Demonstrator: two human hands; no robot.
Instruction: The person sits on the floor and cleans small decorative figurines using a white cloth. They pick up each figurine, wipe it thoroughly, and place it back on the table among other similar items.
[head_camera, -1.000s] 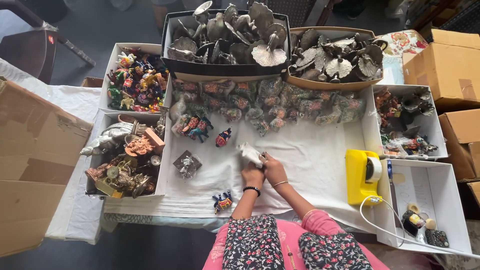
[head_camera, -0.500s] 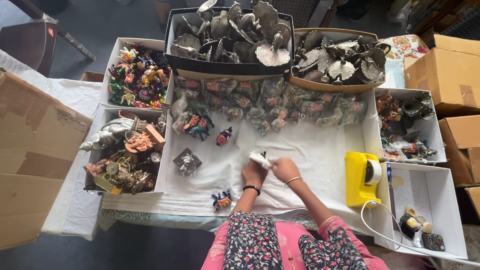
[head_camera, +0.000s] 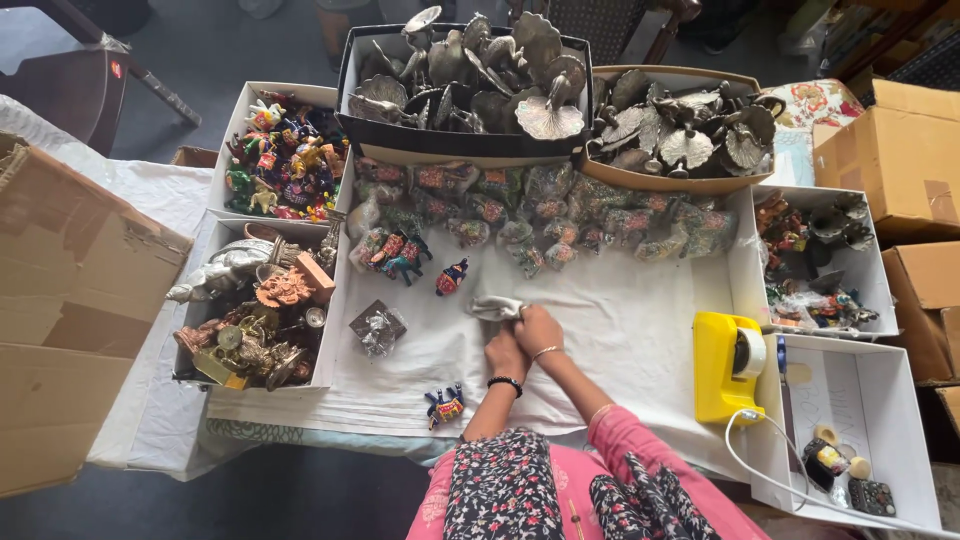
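Note:
My left hand (head_camera: 506, 353), with a black bead bracelet on the wrist, and my right hand (head_camera: 540, 328), with a thin bangle, are pressed together at the middle of the white cloth (head_camera: 620, 330). Between the fingers is a small pale wrapped piece (head_camera: 496, 307), held low against the cloth; the right hand's fingers close on it and the left hand touches it from below. A small painted elephant figurine (head_camera: 452, 277) stands just beyond it to the left. Another painted figurine (head_camera: 445, 405) lies near the table's front edge.
A shiny wrapped item (head_camera: 378, 328) lies left of my hands. A row of plastic-wrapped figurines (head_camera: 560, 215) runs along the back. Boxes of metal pieces (head_camera: 470, 75) and coloured figures (head_camera: 285, 155) ring the cloth. A yellow tape dispenser (head_camera: 725, 365) sits right; cardboard cartons (head_camera: 70, 300) flank the table.
Both hands stay together on the pale wrapped piece and work it; it has sunk a little lower toward the cloth. Nothing else on the table has moved.

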